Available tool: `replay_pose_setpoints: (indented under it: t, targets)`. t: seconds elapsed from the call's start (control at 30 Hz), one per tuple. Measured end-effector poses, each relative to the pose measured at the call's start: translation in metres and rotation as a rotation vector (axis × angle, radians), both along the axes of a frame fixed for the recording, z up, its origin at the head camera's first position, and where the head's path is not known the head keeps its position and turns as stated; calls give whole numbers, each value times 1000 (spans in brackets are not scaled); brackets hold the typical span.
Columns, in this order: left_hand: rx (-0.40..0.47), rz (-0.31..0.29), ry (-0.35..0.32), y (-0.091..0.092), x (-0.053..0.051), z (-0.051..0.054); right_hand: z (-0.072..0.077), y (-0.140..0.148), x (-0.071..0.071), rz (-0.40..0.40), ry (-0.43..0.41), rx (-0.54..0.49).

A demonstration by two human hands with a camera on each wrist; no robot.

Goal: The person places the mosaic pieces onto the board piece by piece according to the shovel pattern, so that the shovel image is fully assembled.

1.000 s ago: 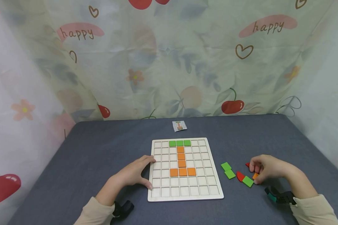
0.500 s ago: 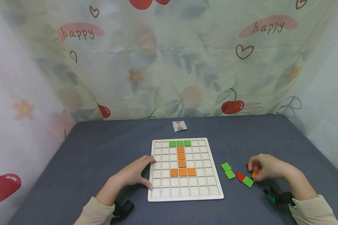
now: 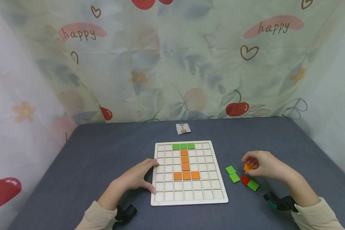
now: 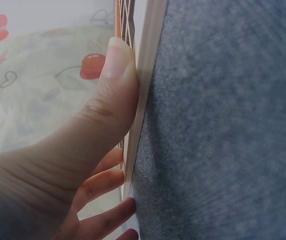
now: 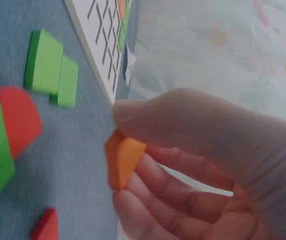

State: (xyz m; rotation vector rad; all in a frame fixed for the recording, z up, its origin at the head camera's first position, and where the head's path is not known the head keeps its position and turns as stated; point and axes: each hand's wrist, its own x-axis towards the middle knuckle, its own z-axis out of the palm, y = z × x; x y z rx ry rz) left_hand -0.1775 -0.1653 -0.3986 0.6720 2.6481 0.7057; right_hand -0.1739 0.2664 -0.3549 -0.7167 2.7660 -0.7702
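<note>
A white gridded board (image 3: 189,195) lies on the table, with three green squares (image 3: 183,146) in its far row and a column of orange squares (image 3: 185,167) below them, widening to three across. The left hand (image 3: 135,175) rests on the board's left edge, thumb and fingers spread; in the left wrist view its thumb (image 4: 108,100) touches the rim. Above the table, the right hand (image 3: 265,164) pinches an orange piece (image 3: 248,167), seen between thumb and fingers in the right wrist view (image 5: 125,160). Loose green squares (image 3: 234,178) and a red rounded piece (image 3: 245,180) lie just left of and below it.
A small printed card (image 3: 183,128) lies beyond the board near the table's far edge. Another red piece (image 5: 46,226) lies on the table in the right wrist view. A patterned curtain (image 3: 172,64) hangs behind the table.
The right hand has picked up the orange piece from beside the green square and moved with it leftward and away from the body. The left hand and board have stayed still.
</note>
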Motion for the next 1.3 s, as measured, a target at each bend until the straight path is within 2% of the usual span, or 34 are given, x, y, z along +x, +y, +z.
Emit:
replay_pose_setpoints:
  t: [0.13,0.37,0.87,1.3]
  targets:
    - [-2,-2,0,0,0,1,2,-13,2,-21,24,-25]
    - [-11,-1,6,1,0,1,2,-32,4,-30,6,-60]
    - [-10,7,-1,1,0,0,-10,-78,12,121,86,-112]
    - [-14,25,-24,3,1,3,-19,-93,13,105,21,-166]
